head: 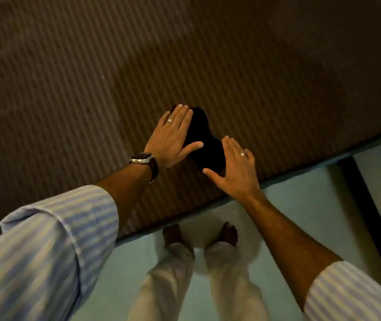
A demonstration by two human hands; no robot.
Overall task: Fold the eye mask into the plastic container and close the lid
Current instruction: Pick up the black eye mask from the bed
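A black eye mask (204, 140) lies flat on a brown ribbed surface (138, 66), near its front edge. My left hand (173, 137) rests palm down on the mask's far left end, fingers together and thumb spread toward the middle. My right hand (233, 167) lies palm down against the mask's near right end, its thumb pointing left under the mask's lower edge. Both hands are flat and grip nothing. No plastic container shows in the head view.
The brown surface ends in a diagonal edge (277, 179) running from lower left to upper right. Below it is a pale green floor (300, 205) with my bare feet (201, 235) and light trousers. A dark strip (365, 205) crosses the floor at right.
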